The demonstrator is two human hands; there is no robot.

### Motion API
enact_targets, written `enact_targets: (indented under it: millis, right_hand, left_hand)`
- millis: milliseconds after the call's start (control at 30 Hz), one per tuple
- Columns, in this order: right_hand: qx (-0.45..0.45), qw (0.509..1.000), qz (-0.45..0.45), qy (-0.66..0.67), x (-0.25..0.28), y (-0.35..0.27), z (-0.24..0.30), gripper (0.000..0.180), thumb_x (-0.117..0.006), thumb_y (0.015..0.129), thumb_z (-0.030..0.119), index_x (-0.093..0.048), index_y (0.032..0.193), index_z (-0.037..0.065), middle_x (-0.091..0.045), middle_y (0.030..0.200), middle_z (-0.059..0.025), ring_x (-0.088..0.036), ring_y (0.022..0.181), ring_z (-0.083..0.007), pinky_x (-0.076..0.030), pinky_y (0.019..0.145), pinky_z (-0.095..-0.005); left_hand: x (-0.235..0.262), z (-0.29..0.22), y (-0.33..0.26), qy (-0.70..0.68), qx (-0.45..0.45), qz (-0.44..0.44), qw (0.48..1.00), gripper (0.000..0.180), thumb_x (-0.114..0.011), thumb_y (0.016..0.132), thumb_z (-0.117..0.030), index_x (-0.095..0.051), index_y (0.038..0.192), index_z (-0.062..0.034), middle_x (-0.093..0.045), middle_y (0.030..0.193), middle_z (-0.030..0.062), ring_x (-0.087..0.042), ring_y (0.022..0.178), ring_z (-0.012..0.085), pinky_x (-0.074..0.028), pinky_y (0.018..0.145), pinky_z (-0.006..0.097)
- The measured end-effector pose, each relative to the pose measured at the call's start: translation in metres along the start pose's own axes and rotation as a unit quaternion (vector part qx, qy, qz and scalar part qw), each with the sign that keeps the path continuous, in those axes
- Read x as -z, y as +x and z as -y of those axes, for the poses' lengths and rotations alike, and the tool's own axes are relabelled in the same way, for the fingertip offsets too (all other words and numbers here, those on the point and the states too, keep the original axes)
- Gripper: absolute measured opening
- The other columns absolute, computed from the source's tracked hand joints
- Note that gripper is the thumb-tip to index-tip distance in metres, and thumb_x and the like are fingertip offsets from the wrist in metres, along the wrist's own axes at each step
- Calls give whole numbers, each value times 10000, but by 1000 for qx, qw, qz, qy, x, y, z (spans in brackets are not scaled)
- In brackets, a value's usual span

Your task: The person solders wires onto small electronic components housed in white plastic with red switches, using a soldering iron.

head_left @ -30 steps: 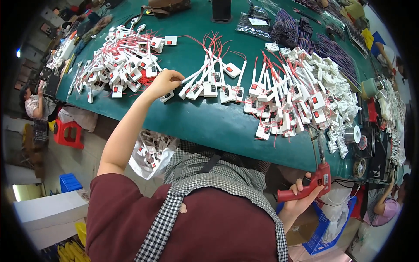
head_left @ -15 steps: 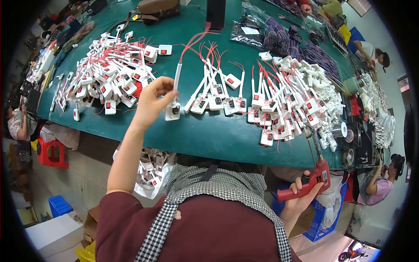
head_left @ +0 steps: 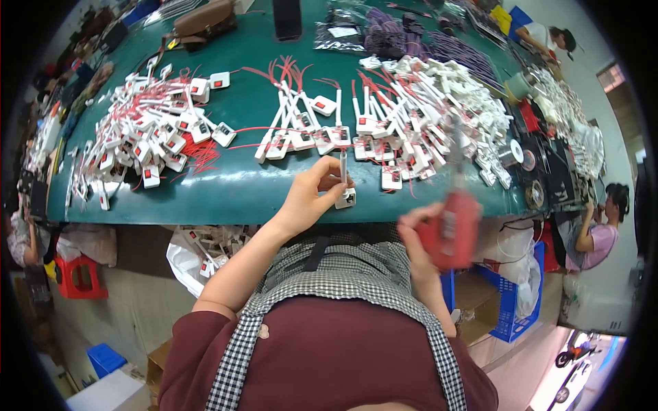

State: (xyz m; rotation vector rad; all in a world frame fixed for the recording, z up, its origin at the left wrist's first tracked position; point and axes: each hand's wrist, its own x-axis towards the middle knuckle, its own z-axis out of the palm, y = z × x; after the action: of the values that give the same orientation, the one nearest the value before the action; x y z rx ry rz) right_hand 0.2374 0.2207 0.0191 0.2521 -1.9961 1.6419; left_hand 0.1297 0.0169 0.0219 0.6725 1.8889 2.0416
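My left hand is closed on a small white plastic switch piece with a thin upright stem, near the front edge of the green table. Fingers and thumb pinch the lower stem, partly hiding it. Red wires trail leftward around the stem's top. In my right hand is a red soldering gun, blurred by motion, its tip pointing up over the table, apart from the held piece. Just beyond my left hand lies a small group of similar white pieces with red wires.
Heaps of wired white pieces lie left and right, beside plain white parts. A solder spool stands at right. Farther back are a phone, a brown bag and purple cables. A blue crate sits below.
My left hand has brought the switch piece rightward and closer to the table's front edge. My right hand has swung the soldering gun left and up. The whole view has shifted slightly.
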Motion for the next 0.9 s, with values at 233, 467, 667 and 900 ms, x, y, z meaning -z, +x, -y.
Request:
enact_targets:
  millis: [233, 467, 667, 900]
  right_hand:
    - [108, 992, -34, -56, -52, 32, -30, 927, -639, 749, -92, -31, 1407, 144, -555, 1014, -82, -573, 886, -131, -456, 748, -248]
    - [94, 993, -20, 75, -61, 45, -33, 966, -613, 736, -148, -23, 1424, 186, -485, 1033, -76, -576, 872, -143, -480, 771, -300]
    - [125, 989, -59, 48, -70, 47, -31, 950, -663, 742, -81, -45, 1434, 123, -612, 894, -91, -616, 780, -156, -498, 717, -297]
    - [94, 992, -14, 85, -69, 41, -29, 983, -605, 751, -142, 18, 1429, 202, -466, 1039, -84, -578, 866, -162, -491, 792, -331]
  left_hand:
    - [-22, 5, 5, 98, -29, -5, 995, 135, -578, 832, 7, -533, 958, 12, -632, 879, 96, -627, 855, 158, -497, 772, 288]
    - [-22, -14, 3, 127, -43, -16, 991, 247, -607, 781, 29, -551, 1020, 8, -610, 967, 99, -607, 912, 158, -485, 804, 292]
    - [-11, -59, 9, 238, -219, -72, 944, 302, -667, 738, -20, -633, 1038, -7, -604, 807, 89, -577, 717, 192, -453, 652, 271]
    - [-1, -65, 22, 239, -201, 5, 950, 101, -643, 762, -11, -651, 862, 2, -616, 819, 94, -600, 713, 195, -470, 628, 278]
